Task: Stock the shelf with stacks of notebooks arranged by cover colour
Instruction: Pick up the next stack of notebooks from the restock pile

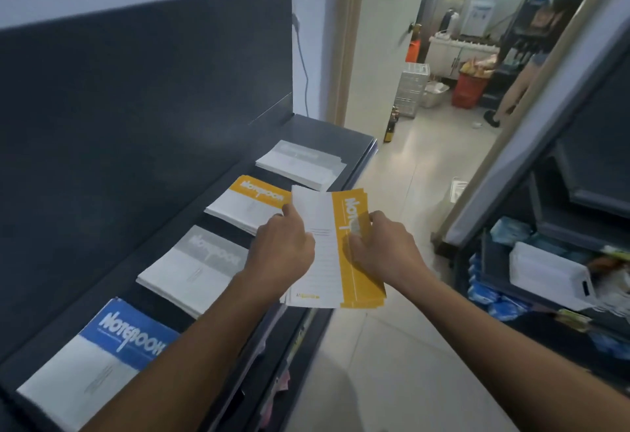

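Nearest, a blue pile [102,356] lies on the shelf [327,135]; the left hand [283,251] and right hand [385,251] grip a few yellow notebooks [329,227] by the shelf's edge; they look thin and bendy, so hold both sides; the yellow pile [250,205] lies beyond.

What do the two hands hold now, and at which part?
Both hold one bundle of yellow notebooks. The left hand grips its white long edge; the right hand grips the opposite edge, on the yellow band.

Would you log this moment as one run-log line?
left hand, right hand: grip yellow notebooks | near yellow stack | shelf holds: blue stack, grey stack, far grey stack
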Demonstrator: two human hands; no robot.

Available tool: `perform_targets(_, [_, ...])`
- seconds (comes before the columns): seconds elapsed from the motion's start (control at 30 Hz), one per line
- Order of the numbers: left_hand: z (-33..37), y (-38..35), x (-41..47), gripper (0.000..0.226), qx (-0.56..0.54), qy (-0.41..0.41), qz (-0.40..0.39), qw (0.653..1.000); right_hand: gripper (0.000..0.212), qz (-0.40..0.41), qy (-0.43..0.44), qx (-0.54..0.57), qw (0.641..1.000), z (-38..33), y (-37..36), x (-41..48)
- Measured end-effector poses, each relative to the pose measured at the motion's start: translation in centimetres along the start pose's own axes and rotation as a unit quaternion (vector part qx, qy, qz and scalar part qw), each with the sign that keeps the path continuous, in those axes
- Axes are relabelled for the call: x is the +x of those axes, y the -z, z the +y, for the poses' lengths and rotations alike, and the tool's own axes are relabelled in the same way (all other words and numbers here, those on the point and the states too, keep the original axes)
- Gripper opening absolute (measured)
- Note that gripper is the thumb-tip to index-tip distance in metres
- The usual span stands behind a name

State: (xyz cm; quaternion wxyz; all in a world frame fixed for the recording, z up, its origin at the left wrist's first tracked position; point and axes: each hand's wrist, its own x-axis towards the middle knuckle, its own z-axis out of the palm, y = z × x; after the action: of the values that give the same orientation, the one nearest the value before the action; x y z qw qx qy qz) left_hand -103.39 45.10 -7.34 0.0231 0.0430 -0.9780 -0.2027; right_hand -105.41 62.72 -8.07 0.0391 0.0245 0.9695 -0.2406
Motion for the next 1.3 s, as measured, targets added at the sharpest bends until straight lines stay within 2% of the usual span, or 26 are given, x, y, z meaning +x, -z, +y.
perform_targets(0.17, [4.7, -2.4, 6.1, 0.038, 0.016, -0.005, -0.011, 1.0, 0.039, 0.0, -0.014, 0.009, 1.0, 3.9, 2.0, 6.5])
perform_targets(0.37, [11.8, -5.0, 14.8, 0.037, 0.033, 0.004, 0.003, 0.999, 0.026, 0.016, 0.011, 0.008, 1.0, 9.2, 5.6, 16.3])
perform_targets(0.6, [16.6, -8.0, 22.9, 0.041, 0.031, 0.05, 0.022, 0.998, 0.037, -0.02, 0.037, 0.014, 0.999, 12.9, 8.0, 26.7])
perform_targets(0.87, [17.3, -9.6, 30.2, 0.037, 0.037, 0.109, 0.02, 0.993, 0.044, -0.061, 0.078, 0.019, 0.995, 12.9, 7.7, 36.2])
perform_targets(0.97, [16.8, -9.9, 33.5, 0.029, 0.037, 0.137, 0.023, 0.99, 0.042, -0.073, 0.09, 0.021, 0.993, 12.2, 7.0, 40.0])
perform_targets(1.07, [16.0, -10.0, 36.6, 0.02, 0.023, 0.161, 0.032, 0.986, 0.039, -0.082, 0.108, 0.01, 0.991, 11.0, 6.6, 43.8])
perform_targets(1.3, [13.2, -10.3, 42.5, 0.013, -0.023, 0.233, 0.058, 0.97, 0.04, -0.111, 0.18, -0.013, 0.977, 6.8, 4.9, 52.4])
